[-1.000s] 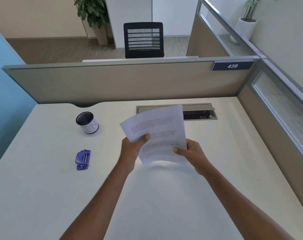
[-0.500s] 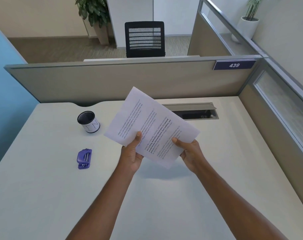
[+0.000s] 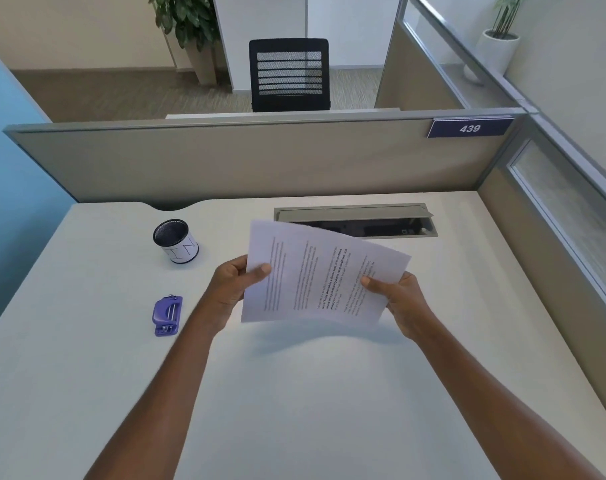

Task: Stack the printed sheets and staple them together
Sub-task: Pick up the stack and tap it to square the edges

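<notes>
Both hands hold the printed sheets (image 3: 315,275) in the air above the middle of the white desk (image 3: 294,393), turned sideways so the text lines run away from me. My left hand (image 3: 235,282) pinches the left short edge, thumb on top. My right hand (image 3: 398,296) grips the near right edge. How many sheets there are cannot be told. A small purple stapler (image 3: 167,315) lies on the desk to the left of my left forearm, apart from both hands.
A black mesh cup with a white band (image 3: 176,240) stands at the back left. An open grey cable hatch (image 3: 357,220) sits in the desk behind the sheets. Beige partitions (image 3: 246,161) close the far and right sides.
The sheets have turned from roughly upright to sideways in my hands and dropped a little lower. Both hands have spread apart to the paper's ends. The stapler and cup have not moved.
</notes>
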The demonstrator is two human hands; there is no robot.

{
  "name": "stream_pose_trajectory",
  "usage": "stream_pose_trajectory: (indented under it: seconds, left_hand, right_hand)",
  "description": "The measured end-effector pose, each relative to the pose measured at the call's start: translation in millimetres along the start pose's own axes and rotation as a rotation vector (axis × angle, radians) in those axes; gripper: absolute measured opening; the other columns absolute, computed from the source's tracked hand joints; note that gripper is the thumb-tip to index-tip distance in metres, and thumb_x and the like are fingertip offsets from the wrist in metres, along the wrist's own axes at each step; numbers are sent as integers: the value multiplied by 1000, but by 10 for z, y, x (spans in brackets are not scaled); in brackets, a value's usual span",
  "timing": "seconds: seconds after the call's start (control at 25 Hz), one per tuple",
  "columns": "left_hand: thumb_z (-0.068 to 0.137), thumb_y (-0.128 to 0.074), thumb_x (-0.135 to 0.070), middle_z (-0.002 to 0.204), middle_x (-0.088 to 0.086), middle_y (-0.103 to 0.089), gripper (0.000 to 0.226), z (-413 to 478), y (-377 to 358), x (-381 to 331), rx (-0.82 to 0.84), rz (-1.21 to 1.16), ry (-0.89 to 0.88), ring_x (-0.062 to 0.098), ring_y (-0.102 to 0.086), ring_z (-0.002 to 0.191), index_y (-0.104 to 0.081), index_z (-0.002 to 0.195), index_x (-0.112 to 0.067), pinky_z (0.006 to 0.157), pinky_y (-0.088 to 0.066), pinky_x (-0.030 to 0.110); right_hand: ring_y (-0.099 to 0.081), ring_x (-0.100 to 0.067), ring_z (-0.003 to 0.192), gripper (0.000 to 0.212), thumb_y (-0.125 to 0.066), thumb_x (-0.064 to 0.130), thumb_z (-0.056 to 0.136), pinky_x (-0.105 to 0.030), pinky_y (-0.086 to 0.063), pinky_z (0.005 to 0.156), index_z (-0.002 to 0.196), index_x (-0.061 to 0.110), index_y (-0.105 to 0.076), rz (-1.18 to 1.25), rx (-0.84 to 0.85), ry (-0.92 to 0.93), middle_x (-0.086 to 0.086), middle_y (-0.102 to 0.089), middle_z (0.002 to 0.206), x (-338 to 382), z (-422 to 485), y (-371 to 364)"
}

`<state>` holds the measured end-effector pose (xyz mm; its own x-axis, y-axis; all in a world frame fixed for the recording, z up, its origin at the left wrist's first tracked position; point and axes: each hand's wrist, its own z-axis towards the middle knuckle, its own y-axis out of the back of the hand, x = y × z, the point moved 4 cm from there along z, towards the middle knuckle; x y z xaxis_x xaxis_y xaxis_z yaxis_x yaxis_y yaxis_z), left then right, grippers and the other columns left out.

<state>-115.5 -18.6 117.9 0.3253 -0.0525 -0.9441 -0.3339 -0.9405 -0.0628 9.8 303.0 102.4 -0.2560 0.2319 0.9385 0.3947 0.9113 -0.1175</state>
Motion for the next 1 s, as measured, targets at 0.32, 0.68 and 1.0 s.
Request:
stream_pose_trajectory:
  seconds: [0.32, 0.68, 1.0]
  left_hand:
    - [72, -93, -38, 104, -3, -86, 46, -67, -311, 241, -84, 43, -11, 28, -81, 99, -80, 113, -23, 82, -65, 36]
    - [80, -96, -11, 108, 4, -87, 30, -76, -231, 653, -112, -6, 45, 31, -83, 103, -84, 108, -12, 89, -66, 39]
    - [82, -93, -9, 102, -1, -87, 26, -80, -239, 669, -134, -18, -3, 14, -82, 90, -84, 107, -13, 76, -62, 22]
  right_hand:
    - [-79, -33, 97, 29, -80, 2, 92, -47, -68, 88, 118, 15, -78, -78, 9, 25, -5, -84, 105, -95, 37, 20]
    - [-76, -43, 113, 52, -90, 14, 72, -54, -62, 101, 121, 2, -79, -58, 44, -30, -17, -83, 115, -373, 30, 107]
    - [-78, -35, 110, 47, -92, 13, 71, -49, -63, 99, 117, 9, -81, -84, 27, -22, -9, -85, 111, -406, 62, 114]
